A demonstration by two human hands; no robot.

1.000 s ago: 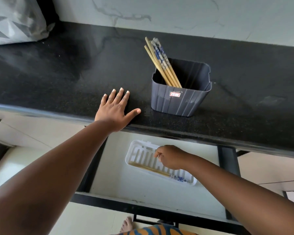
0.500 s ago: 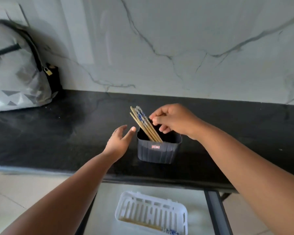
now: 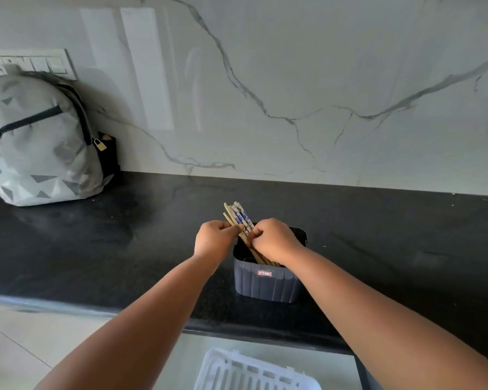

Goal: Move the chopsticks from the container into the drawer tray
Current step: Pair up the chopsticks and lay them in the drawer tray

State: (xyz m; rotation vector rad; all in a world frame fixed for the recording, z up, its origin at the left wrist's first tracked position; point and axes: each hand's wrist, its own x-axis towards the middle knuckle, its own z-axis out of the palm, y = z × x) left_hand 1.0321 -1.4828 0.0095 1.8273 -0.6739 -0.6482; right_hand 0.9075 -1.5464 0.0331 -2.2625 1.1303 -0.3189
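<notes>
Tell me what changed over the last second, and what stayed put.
The right hand left the white tray in the drawer and rose to the chopsticks. The left hand lifted off the counter. Both now pinch the bundle. The dark container and grey backpack stayed where they were.

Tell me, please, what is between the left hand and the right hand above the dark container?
In the head view, the bundle of chopsticks leans out of the container, between the left hand and right hand; both hands' fingers grip it.
</notes>
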